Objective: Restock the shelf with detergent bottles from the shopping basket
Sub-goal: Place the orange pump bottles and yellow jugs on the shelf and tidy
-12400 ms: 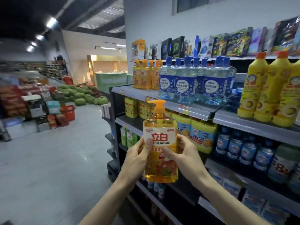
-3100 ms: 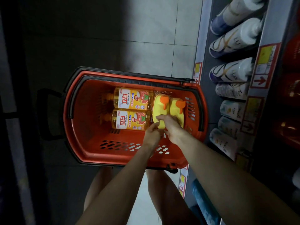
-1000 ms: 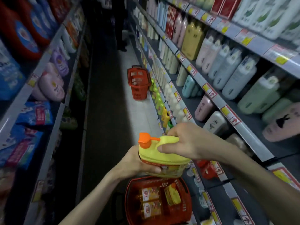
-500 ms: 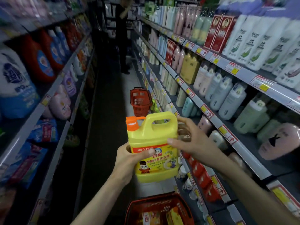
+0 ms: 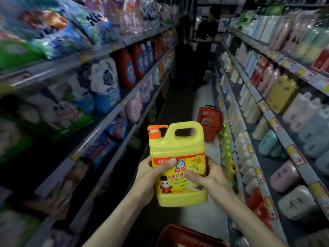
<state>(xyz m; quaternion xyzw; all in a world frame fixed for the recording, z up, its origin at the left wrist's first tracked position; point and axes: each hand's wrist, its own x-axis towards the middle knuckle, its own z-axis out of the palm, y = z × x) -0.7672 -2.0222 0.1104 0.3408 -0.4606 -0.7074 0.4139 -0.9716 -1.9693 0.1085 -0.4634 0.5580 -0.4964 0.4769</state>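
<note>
"While those two hands are reaching out over the aisle, what are they gripping?"

"They are gripping a yellow detergent jug (image 5: 178,152) between them. The left hand (image 5: 149,175) is wrapping round the jug's left side, with its thumb lying across the top of the red-and-yellow label. The right hand (image 5: 211,177) is curling round the right side, with its thumb pressing on the label lower down."

"Which way is the jug pointing?"

"It is standing upright, its long axis running vertically and its base pointing down. The orange pump (image 5: 155,131) is sitting at the top left, with its nozzle pointing right toward the handle loop. The label is facing the camera."

"Where is it hanging?"

"It is hanging in mid-air down the middle of the aisle, touching no shelf. It is sitting above and beyond the red shopping basket (image 5: 179,232), whose rim is just showing at the bottom edge."

"What is surrounding it?"

"The left shelving (image 5: 99,128) is carrying bagged detergent and red and blue bottles, mostly blurring. The right shelving (image 5: 264,106) is carrying pale bottles. A second red basket (image 5: 210,120) is standing on the floor (image 5: 203,97), close to the right shelving. A person in dark clothes (image 5: 204,43) is standing at the far end."
</note>
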